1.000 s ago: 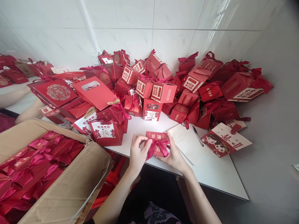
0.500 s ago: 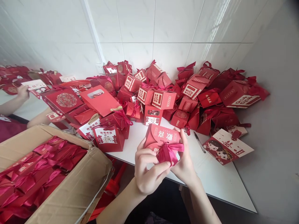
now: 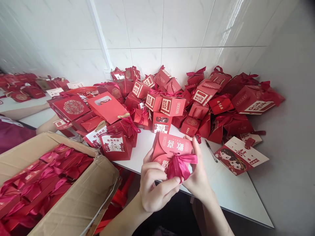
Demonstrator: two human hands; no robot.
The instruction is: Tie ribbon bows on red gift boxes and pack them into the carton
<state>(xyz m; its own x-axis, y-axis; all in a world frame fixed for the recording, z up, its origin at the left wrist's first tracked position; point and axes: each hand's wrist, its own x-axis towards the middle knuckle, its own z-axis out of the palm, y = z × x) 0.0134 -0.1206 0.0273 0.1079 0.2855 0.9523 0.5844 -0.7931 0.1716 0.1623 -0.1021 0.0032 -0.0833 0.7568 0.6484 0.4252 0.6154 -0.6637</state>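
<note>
I hold a small red gift box (image 3: 169,146) with white characters up in front of me, above the near edge of the white table (image 3: 228,193). My left hand (image 3: 155,185) pinches its dark pink ribbon bow (image 3: 180,165) between thumb and fingers. From the right side, my right hand (image 3: 198,173) grips the box, with fingers behind it and along its edge. A heap of red gift boxes and bags (image 3: 172,101) fills the back of the table against the tiled wall.
An open cardboard carton (image 3: 78,200) full of flat red boxes with ribbons stands at my left. A pen (image 3: 210,150) and a flat printed bag (image 3: 240,155) lie on the table at the right. Another person's arm (image 3: 27,111) reaches in at far left.
The box went from lying low over the table, with both hands at its bow, to being lifted and tilted toward me. My left hand now pinches the ribbon. The view shifted up slightly.
</note>
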